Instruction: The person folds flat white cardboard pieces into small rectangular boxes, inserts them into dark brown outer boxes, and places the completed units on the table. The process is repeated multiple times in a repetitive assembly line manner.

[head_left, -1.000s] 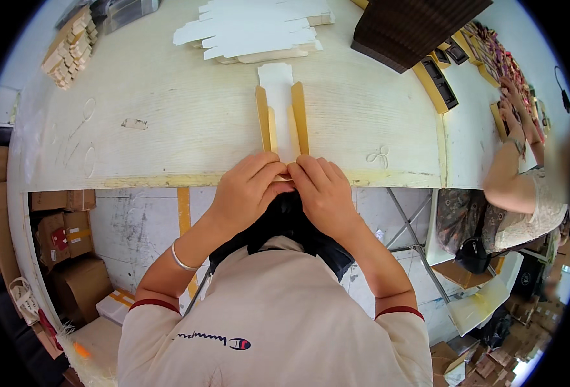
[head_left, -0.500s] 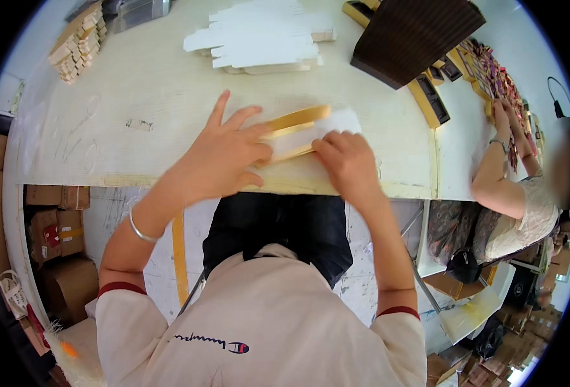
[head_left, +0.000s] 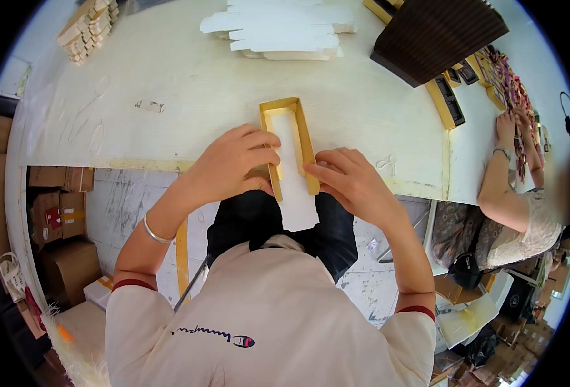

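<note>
A narrow paperboard box (head_left: 304, 137) with gold walls and a white floor lies lengthwise away from me at the table's front edge. Its far end and two long sides stand up. At the near end, a white flap (head_left: 299, 213) lies flat and sticks out past the edge above my lap. My left hand (head_left: 233, 162) grips the left wall, fingers on its upper edge and thumb low outside. On the right wall, my right hand (head_left: 357, 184) pinches close to the near end, with the other fingers curled.
White flat box blanks (head_left: 278, 29) lie stacked at the back. A dark brown ribbed stack (head_left: 436, 39) stands back right beside gold boxes with dark inserts (head_left: 448, 106). Cream-coloured pieces (head_left: 88, 32) are piled at far left. A co-worker's arm (head_left: 499, 180) reaches over the table at right.
The box has turned from lying crosswise to pointing away from me, and its near end now overhangs the edge. My left hand's spread fingers have closed on the left wall.
</note>
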Demonstrator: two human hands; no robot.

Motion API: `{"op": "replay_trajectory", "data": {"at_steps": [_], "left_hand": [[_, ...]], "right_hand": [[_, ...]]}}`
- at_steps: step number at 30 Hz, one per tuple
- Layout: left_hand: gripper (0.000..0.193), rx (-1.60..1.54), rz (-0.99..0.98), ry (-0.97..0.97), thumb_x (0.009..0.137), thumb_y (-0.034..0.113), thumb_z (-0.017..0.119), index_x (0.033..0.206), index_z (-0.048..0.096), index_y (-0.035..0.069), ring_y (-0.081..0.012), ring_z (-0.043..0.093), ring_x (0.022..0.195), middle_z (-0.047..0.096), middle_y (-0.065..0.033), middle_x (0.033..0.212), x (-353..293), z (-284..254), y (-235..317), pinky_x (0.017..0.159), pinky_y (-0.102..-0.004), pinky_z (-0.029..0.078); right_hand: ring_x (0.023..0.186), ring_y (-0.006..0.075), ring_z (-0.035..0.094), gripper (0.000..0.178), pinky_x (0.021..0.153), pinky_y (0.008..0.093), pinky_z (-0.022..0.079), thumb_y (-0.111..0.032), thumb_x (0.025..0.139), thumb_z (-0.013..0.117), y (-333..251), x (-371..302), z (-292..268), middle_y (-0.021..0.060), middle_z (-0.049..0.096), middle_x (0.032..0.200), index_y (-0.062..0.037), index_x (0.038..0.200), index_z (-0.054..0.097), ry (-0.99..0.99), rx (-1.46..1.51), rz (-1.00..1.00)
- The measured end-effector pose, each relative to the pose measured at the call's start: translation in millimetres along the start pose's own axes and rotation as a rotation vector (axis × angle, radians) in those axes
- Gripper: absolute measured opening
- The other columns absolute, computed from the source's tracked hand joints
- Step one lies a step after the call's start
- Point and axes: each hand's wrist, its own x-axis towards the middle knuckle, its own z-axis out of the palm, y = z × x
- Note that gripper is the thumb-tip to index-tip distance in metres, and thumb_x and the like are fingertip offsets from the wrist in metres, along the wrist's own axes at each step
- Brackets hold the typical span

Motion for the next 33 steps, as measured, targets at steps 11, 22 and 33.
{"op": "replay_trajectory", "data": {"at_steps": [11, 22, 33], "left_hand": [[0.026, 0.022, -0.083, 0.161, 0.067, 0.020, 0.079, 0.080, 0.060, 0.008, -0.0260, 0.058, 0.080, 0.061, -0.0045, 0.093, -8, 29, 34, 0.068, -0.0359, 0.048], [0.021, 0.043, -0.188, 0.213, 0.069, 0.009, 0.073, 0.087, 0.063, 0.007, -0.0255, 0.057, 0.081, 0.061, -0.0034, 0.091, -1, 30, 44, 0.068, -0.0348, 0.048], [0.005, -0.240, -0.227, 0.202, 0.079, 0.001, 0.067, 0.084, 0.067, 0.003, -0.0242, 0.058, 0.067, 0.059, -0.0078, 0.080, -8, 32, 25, 0.057, -0.0313, 0.045]], "right_hand": [[0.072, 0.0283, 0.051, 0.020, 0.060, 0.0379, 0.043, -0.001, 0.071, 0.071, -5, 24, 29, 0.0095, 0.048, 0.074, -0.0029, 0.074, 0.051, 0.117, 0.095, 0.062], [0.077, 0.0368, 0.059, 0.020, 0.065, 0.0429, 0.047, 0.001, 0.079, 0.063, -27, 23, 21, 0.0165, 0.061, 0.081, -0.0017, 0.092, 0.048, -0.044, 0.262, 0.358], [0.090, 0.0327, 0.058, 0.048, 0.078, 0.0419, 0.047, 0.003, 0.071, 0.064, -29, -3, 21, 0.0167, 0.058, 0.101, -0.0025, 0.118, 0.055, 0.046, -0.094, 0.053]]}}
